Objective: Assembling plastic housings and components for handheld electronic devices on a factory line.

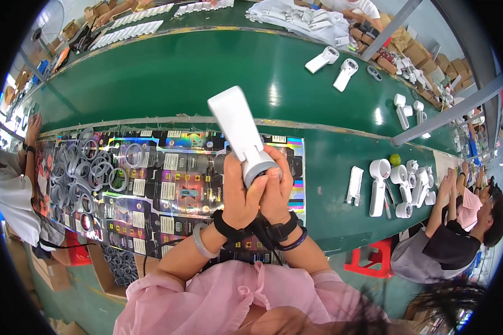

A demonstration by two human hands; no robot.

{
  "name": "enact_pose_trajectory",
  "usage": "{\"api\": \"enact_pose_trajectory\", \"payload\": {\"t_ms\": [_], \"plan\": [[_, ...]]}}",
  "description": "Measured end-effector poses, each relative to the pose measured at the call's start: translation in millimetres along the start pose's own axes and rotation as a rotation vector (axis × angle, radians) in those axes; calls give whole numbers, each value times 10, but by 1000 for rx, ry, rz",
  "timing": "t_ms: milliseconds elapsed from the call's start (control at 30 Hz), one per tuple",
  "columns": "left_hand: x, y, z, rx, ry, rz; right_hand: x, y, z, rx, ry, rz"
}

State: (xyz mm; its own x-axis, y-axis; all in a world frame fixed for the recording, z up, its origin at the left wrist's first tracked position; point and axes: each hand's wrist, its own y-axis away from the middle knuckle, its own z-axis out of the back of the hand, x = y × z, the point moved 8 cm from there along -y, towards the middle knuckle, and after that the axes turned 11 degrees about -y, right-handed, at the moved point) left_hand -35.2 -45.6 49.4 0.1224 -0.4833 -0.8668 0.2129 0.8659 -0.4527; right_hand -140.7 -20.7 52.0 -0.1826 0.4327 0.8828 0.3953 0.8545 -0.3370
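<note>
Both my hands are closed round the round end of a white plastic housing with a long flat handle, which points up and away from me. A grey ring sits at that round end, and my thumbs press against it. My left hand grips from the left side, my right hand from the right. Beneath them lies a shiny printed sheet. On its left part a heap of loose grey rings is spread, with one ring lying apart from the heap.
Several white housings lie right on the green bench, near a small green ball. Two more rest on the conveyor beyond a raised rail. A metal post slants at the right. Co-workers sit on both sides; a red stool stands right.
</note>
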Motion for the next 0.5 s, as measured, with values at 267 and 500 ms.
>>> {"api": "enact_pose_trajectory", "payload": {"t_ms": [267, 500], "plan": [[364, -122, 196, -191, 172, 125, -193, -120, 246, -113, 186, -4], [-427, -385, 230, 139, -678, -408, 193, -260, 311, 121, 470, 38]]}}
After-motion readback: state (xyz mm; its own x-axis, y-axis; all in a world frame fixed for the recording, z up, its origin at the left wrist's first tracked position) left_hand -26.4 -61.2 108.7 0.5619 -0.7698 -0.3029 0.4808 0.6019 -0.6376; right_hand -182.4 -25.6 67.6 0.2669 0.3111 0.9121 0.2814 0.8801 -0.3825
